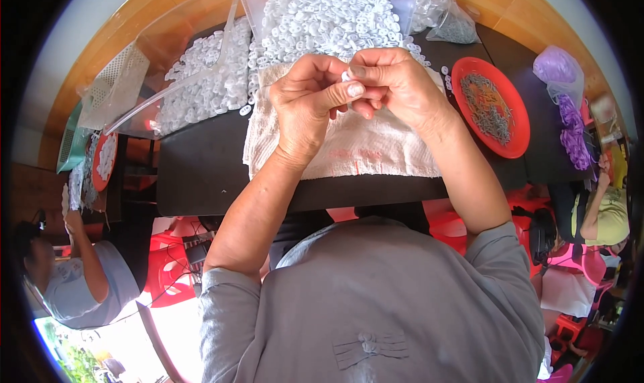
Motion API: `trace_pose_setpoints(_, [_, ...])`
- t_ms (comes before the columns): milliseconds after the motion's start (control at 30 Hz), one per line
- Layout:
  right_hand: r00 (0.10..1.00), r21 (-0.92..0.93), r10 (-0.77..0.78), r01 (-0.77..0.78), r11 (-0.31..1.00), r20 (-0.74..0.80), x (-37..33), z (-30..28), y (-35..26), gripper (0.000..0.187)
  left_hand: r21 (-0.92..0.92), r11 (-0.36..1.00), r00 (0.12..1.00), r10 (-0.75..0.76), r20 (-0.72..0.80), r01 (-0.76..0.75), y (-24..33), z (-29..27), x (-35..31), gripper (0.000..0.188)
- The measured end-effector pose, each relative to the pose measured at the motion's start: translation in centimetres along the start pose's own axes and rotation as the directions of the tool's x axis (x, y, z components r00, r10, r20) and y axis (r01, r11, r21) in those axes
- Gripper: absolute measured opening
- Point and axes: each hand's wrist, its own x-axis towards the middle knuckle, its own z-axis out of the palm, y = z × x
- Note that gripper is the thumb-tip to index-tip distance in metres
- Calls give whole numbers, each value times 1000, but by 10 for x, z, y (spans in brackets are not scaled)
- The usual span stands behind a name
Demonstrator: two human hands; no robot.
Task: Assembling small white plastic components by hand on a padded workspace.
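Observation:
Above a cream towel (376,156), my left hand (308,101) and my right hand (401,84) meet, fingertips pinched together. Between them shows a bit of a small white plastic piece (345,76); the fingers cover most of it. Whether a metal part is also in the pinch, I cannot make out. Just beyond my hands, a large heap of small white oval plastic pieces (329,17) with holes fills a clear bin (249,7). To the right, a red oval plate (516,140) holds many thin grey metal parts.
More white pieces (208,74) spill from a tipped clear bin (127,118) at left. Plastic bags (456,24) stand at the back right, purple bags (560,71) farther right. Co-workers sit at left (87,276) and right (607,215). The dark table's front edge (302,202) is near me.

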Motion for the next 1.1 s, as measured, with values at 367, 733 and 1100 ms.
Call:
trace_pose_setpoints(367, [954, -336, -164, 74, 939, -249, 5, -2, -1, 34, 231, 919, 917, 362, -170, -320, 50, -6, 5, 11])
trace_pose_setpoints(733, [918, -540, -254, 52, 840, -305, 4, -8, 1, 22, 841, 431, 856, 513, 70, -326, 80, -64, 28, 12])
trace_pose_setpoints(1100, [905, -490, -260, 67, 869, -337, 7, -12, 2, 27, 866, 355, 920, -37, 390, -352, -23, -46, 4, 8])
